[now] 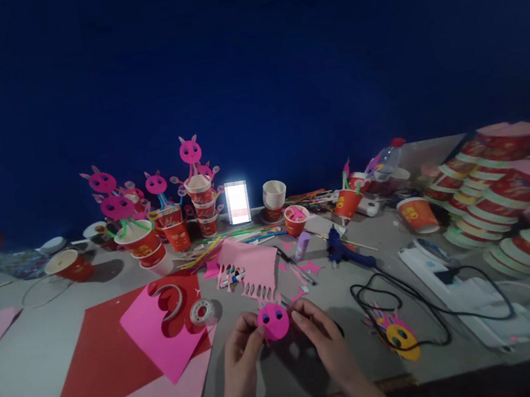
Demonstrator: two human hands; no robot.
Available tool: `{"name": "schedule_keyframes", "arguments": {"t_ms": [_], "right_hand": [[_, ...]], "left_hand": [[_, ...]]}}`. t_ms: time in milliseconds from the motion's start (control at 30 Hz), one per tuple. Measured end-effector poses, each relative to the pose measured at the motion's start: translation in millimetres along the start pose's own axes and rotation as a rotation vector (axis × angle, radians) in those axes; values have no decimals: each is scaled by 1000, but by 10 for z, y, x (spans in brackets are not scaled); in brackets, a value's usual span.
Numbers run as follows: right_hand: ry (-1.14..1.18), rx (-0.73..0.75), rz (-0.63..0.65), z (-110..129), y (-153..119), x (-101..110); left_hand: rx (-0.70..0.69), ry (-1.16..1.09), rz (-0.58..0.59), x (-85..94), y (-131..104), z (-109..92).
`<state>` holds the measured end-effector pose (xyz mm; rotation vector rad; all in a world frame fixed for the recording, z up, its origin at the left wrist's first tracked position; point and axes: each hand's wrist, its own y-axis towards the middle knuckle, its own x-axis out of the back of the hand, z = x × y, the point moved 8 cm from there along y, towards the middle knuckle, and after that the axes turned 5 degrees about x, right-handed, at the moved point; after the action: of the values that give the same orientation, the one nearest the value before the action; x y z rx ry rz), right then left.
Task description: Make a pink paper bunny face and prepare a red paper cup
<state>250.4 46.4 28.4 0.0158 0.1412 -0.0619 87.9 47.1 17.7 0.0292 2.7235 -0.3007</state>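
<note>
A round pink paper face (273, 322) with two dark eyes and a small smile is held up near the table's front edge. My left hand (243, 347) pinches its left side between thumb and fingers. On the right, my right hand (319, 333) has its thumb and fingers pressed together close to the face's right edge; what they hold there is too small to make out. Just behind the face lies a light pink sheet (249, 260) with cut-out slots along its near edge.
Red paper (99, 356) and a tape roll (203, 312) lie left. Decorated cups (139, 240) stand behind. A blue glue gun (345, 249), its cable, a white power strip (469, 300), a yellow face (402, 339) and stacked cups (491, 178) are on the right.
</note>
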Motion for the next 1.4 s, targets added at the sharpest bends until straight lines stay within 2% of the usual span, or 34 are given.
{"name": "schedule_keyframes", "arguments": {"t_ms": [267,500,633,800,1000,1167,1233,1300,1400], "right_hand": [[-77,26,-51,-187,-22,209],[-121,139,-78,-118,-12,271],[-63,31,-111,-209,1,376],[302,-119,-208,-295,-2,468],[503,-136,-191,-243,18,317],[557,-170,-145,-347,-56,0],[573,-180,-125,-363,-90,-139],[584,-178,-58,-311,-105,-283],[597,-150,104,-146,-113,-455]], "left_hand": [[31,-6,-2,4,16,30],[51,-19,-19,28,9,92],[55,-14,-23,64,12,115],[71,-20,-59,151,25,143],[99,-76,-11,61,18,130],[180,-224,40,-120,-15,152],[170,-276,63,-164,3,140],[123,-302,46,-130,54,96],[30,-345,-69,67,155,-20]]}}
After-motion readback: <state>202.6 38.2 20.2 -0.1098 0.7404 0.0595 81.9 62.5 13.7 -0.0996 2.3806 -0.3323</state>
